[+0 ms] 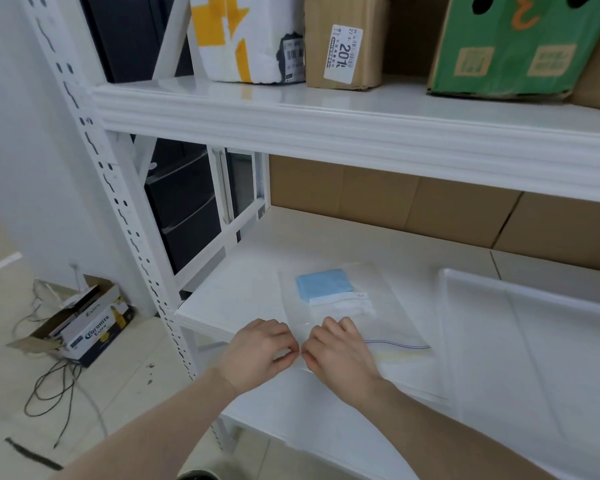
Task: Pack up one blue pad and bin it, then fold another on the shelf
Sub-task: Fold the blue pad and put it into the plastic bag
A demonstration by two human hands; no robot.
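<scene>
I am holding my left hand (pixel 262 349) and my right hand (pixel 340 351) close together at the near edge of the shelf (pixel 229 292). The fingers of both hands are curled in tight, and they are pinching the open end of a clear zip bag (pixel 388 317). The two hands are almost touching each other. I think I am pinching here because this is where the bag's mouth is, so I can press the zip shut from the middle.

The zip strip (pixel 399 344) is running off to the right of my right hand as a thin blue line with a pale yellow line under it. That part looks like it is not pressed shut yet, but I cannot be sure.

A little farther in, the folded blue pad (pixel 323 284) is sitting inside the bag, down at its far end, with a white paper slip (pixel 340 303) just beside it. It is lying flat, so the bag can close easily.

To the right, a clear plastic bin (pixel 534 341) is waiting close by, so the bag can go in next.

Farther back, brown cardboard boxes (pixel 395 202) are lining the rear of the shelf. I am not seeing a second pad anywhere.
</scene>
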